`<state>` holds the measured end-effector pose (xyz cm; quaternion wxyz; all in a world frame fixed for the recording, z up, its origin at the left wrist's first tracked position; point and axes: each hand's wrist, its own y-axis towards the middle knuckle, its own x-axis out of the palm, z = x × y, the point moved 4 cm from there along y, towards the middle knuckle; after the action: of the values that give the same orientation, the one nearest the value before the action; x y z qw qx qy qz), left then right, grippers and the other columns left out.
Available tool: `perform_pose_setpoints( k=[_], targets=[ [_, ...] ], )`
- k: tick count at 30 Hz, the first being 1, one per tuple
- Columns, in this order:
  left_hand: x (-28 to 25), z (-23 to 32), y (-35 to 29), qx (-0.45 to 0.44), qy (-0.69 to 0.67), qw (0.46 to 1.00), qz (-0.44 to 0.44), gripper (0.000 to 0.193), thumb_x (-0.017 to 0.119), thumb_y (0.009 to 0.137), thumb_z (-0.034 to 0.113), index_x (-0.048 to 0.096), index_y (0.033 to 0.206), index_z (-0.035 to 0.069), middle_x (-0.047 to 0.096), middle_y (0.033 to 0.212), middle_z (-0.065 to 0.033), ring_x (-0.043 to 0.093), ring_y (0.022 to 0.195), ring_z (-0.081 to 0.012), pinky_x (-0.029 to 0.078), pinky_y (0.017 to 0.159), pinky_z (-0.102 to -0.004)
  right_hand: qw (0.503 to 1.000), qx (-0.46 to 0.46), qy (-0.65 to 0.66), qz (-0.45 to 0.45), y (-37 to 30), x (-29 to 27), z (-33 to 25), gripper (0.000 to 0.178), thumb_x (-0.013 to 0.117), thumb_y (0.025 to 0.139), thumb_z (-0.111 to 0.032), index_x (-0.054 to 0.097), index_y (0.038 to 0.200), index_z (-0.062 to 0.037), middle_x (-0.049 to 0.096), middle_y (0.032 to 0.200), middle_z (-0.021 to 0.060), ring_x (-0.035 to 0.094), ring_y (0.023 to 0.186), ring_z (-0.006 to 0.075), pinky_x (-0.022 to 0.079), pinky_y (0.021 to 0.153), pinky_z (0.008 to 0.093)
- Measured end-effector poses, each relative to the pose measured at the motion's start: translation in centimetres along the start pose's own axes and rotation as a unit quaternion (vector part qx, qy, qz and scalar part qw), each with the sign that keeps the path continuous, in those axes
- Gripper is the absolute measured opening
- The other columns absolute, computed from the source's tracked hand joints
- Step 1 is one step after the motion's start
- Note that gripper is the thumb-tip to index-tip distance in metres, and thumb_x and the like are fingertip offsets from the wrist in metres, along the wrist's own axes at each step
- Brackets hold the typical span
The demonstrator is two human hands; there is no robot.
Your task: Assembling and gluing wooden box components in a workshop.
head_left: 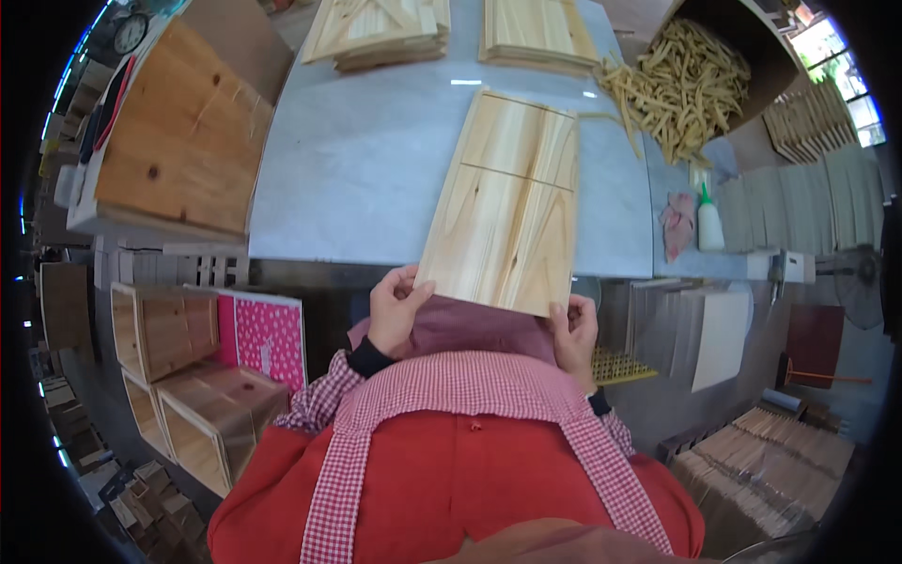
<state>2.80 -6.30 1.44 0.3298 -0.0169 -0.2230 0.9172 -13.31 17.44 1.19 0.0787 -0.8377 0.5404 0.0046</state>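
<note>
A light wooden board (507, 207) with two dark grooves across its far part lies tilted over the near edge of the pale table (348, 169). Its near end sticks out toward me. My left hand (395, 310) grips the near left corner, thumb on top and fingers beneath. At the near right corner, my right hand (573, 338) pinches the board in the same way. The far end of the board appears to rest on the tabletop.
Stacks of wooden boards (376, 33) and panels (540, 33) stand at the table's far side. Right of them, a box spills wooden strips (691, 85). A glue bottle (709, 221) and a pink cloth (676, 226) lie at the right. Wooden boxes (178, 329) stand lower left.
</note>
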Motion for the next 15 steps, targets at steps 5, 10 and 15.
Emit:
perform_pose_setpoints(
  k=[5,10,15],
  targets=[
    [-1.2,-4.2,-0.1,-0.020,-0.171,0.982,0.078,0.031,0.067,0.087,0.009,0.056,0.115,-0.002,0.061,0.100,-0.0084,0.059,0.099,-0.0168,0.047,0.089,-0.0295,0.976,-0.064,-0.194,-0.074,-0.2,-0.7,2.0,0.024,0.066,0.087,-0.016,0.052,0.095,0.0011,0.060,0.081,0.0071,0.056,0.062,0.0174,0.047,0.058,0.0297],
    [0.4,-5.7,-3.5,-0.184,-0.327,0.927,-0.017,0.033,0.062,0.092,0.016,0.053,0.118,-0.002,0.058,0.111,-0.0144,0.058,0.107,-0.0250,0.047,0.095,-0.0386,0.873,-0.329,-0.360,-0.001,6.8,-0.3,-5.8,0.034,0.068,0.084,-0.021,0.058,0.107,0.0019,0.063,0.101,0.0202,0.063,0.091,0.0301,0.050,0.078,0.0373],
    [3.1,-5.2,-3.9,-0.211,-0.338,0.907,-0.134,0.034,0.056,0.095,0.020,0.050,0.121,-0.001,0.056,0.116,-0.0169,0.054,0.115,-0.0295,0.042,0.101,-0.0435,0.772,-0.461,-0.437,-0.015,19.8,6.5,-7.5,0.045,0.062,0.085,-0.030,0.056,0.115,0.0037,0.059,0.115,0.0226,0.055,0.109,0.0392,0.045,0.094,0.0450]
  ],
)
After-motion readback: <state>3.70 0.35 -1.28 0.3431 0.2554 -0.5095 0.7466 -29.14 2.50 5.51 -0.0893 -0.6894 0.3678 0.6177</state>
